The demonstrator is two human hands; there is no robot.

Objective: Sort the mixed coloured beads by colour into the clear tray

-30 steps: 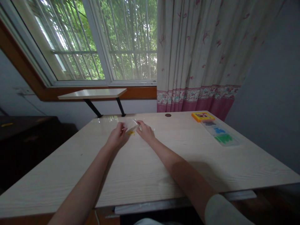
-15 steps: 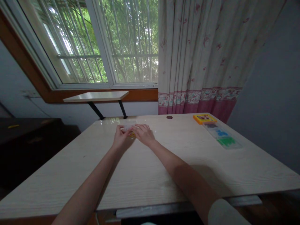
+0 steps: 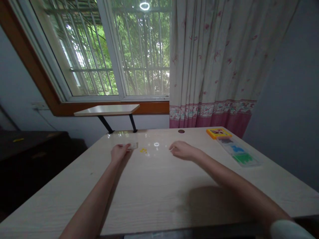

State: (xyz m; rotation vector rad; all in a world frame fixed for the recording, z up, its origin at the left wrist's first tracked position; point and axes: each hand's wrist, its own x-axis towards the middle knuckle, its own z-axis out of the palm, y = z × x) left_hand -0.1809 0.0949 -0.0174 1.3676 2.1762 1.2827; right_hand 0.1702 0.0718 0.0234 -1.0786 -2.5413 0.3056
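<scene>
My left hand (image 3: 119, 152), at the left of the desk's far half, is closed on a small clear plastic box (image 3: 133, 146), thumb on the near side. Part of the box is covered by the fingers. Just right of it, small yellow pieces (image 3: 143, 150) lie loose on the desk top. Farther right, my right hand (image 3: 182, 150) hovers over the desk, its fingers loosely bent with a slight gap between the tips. Nothing shows in them.
Clear compartments (image 3: 238, 152) with dark, blue and green pieces lie at the right, against a yellow-orange box (image 3: 218, 133). A small raised shelf (image 3: 107, 109) stands at the back left of the desk (image 3: 149, 189). Behind are a barred window and a curtain (image 3: 211, 66).
My hands, together at the clear box before, are apart. The right has moved right and let go of the box; the left has shifted slightly left with it. Yellow pieces now show on the desk.
</scene>
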